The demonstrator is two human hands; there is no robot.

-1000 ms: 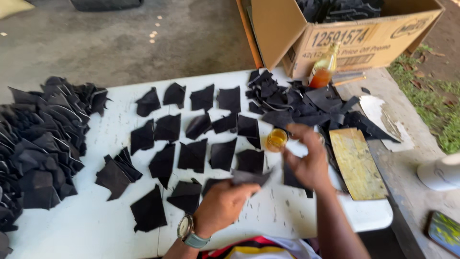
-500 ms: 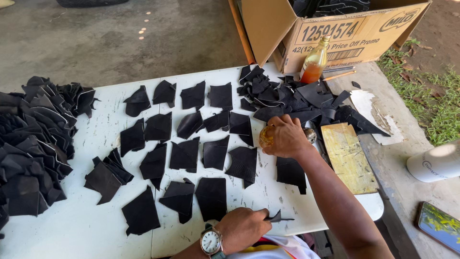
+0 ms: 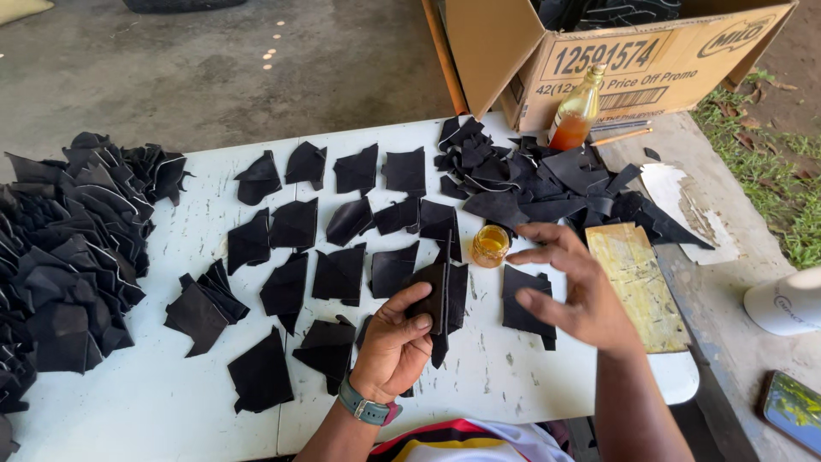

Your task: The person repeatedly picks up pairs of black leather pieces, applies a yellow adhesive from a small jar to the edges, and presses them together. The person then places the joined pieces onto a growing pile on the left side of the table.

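Now my left hand [image 3: 395,342] has come up from the near edge of the white painted table [image 3: 530,376] and holds a flat black leather piece [image 3: 439,299], which it did not hold half a second ago. Back then my right hand [image 3: 571,291] sat over the small round jar of yellow glue [image 3: 491,245]. It has pulled away to the right of the jar, with its fingers spread wide and nothing in them.

My left thumb and fingers pinch the black piece near its lower middle. It stands up on its edge, just above the table, in front of the rows of other black cut pieces [image 3: 342,222].

It looks thin, light and bendy, not slippery, and I think it will not break. Pinching it flat between thumb and fingers near the middle seems the best hold, so the ends do not flop.

Its long side runs up and down. One end points away from me, toward the jar, and the pointed tip hangs toward me.
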